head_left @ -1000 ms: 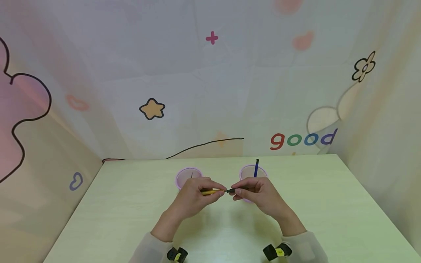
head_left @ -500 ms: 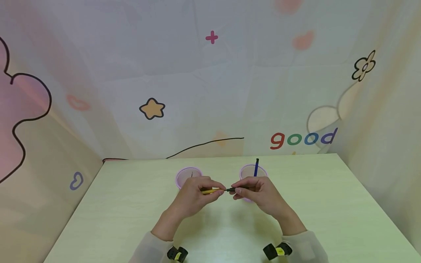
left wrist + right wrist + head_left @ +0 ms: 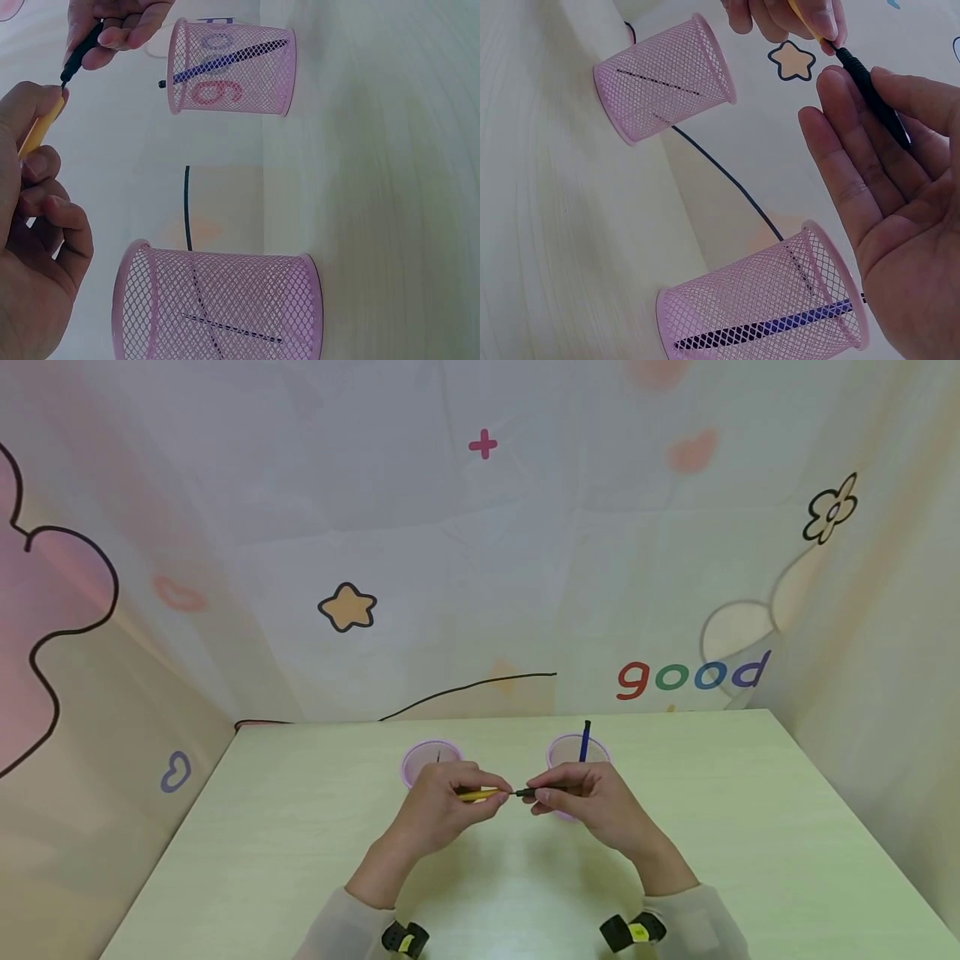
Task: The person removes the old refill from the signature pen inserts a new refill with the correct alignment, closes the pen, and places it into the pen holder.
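Observation:
My left hand (image 3: 450,806) pinches a yellow pen barrel (image 3: 43,126) between thumb and fingers. Facing it, my right hand (image 3: 600,806) pinches a black pen part (image 3: 875,97), ribbed at the end nearest the barrel and tapered towards the palm. Only a short thin dark length shows between the two pieces, which lie roughly in line. Behind the left hand stands a pink mesh pen cup (image 3: 408,768) with a thin dark stick (image 3: 232,328) inside. A second pink mesh pen cup (image 3: 551,750), behind the right hand, holds a blue pen (image 3: 584,743) with black ends.
Both cups stand on a pale wooden table (image 3: 750,827). Its back edge meets a printed curtain (image 3: 450,568), which also hangs at both sides. Each wrist wears a black strap mount, the right one (image 3: 633,932) and the left one (image 3: 405,939).
My left fingertips have drawn very slightly left with the yellow barrel, so the thin dark gap before the black part looks a little wider. The right hand and cups look the same.

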Available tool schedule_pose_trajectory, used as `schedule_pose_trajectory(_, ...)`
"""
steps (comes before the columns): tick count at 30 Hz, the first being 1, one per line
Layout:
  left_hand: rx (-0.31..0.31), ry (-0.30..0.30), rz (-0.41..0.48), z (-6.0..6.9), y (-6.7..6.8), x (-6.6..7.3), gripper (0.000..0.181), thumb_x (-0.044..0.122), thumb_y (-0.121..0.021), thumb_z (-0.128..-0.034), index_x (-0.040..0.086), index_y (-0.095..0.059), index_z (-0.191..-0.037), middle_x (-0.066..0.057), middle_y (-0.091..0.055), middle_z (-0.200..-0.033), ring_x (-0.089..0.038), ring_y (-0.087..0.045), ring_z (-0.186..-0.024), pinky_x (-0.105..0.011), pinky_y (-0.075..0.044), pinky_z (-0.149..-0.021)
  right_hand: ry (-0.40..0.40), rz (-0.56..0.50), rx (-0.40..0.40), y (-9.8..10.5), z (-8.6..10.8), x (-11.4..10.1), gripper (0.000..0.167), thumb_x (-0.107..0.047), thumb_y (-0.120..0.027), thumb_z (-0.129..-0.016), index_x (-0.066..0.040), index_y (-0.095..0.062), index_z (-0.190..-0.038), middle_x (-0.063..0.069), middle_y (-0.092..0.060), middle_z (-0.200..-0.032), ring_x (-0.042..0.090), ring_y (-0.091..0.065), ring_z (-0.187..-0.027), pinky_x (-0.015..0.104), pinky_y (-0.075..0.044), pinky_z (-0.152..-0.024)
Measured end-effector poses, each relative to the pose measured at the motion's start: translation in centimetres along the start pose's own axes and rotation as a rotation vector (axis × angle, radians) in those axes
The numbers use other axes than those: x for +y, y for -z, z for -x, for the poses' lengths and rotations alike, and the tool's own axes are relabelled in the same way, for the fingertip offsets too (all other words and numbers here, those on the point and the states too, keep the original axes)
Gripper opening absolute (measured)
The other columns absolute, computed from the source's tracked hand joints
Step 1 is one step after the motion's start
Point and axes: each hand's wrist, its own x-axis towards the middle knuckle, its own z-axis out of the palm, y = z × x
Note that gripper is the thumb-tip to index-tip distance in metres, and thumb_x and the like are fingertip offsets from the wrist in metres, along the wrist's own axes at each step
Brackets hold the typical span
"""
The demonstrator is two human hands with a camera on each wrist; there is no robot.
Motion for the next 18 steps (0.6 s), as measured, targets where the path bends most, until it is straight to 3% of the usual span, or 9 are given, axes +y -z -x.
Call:
schedule_pose_trajectory(7, 0.01, 0.039, 0.022, 0.05, 0.0, 0.22, 0.012, 0.015, -0.08, -0.0904, 0.026, -0.083, -0.095, 0.013, -0.075, -0.084, -0.006, -0.063, -0.079, -0.024, -0.058, -0.07, 0.006, 0.001, 0.005, 0.01, -0.02, 0.01, 0.025, -0.013, -0.07, -0.099, 0.004, -0.073, -0.117, 0.007, -0.079, -0.106, 0.018, -0.078, -0.091, 0.03, -0.061, -0.09)
schedule_pose_trajectory(18, 0.029, 0.033, 0.041, 0.28, 0.07, -0.22, 0.014, 0.014, -0.081, -0.0899, 0.027, -0.083, -0.094, 0.014, -0.074, -0.081, -0.007, -0.06, -0.076, -0.023, -0.056, -0.068, 0.008, -0.012, 0.002, 0.08, 0.05, -0.05, 0.025, -0.013, -0.071, -0.098, 0.004, -0.073, -0.116, 0.001, -0.08, -0.103, 0.018, -0.078, -0.09, 0.031, -0.062, -0.089)
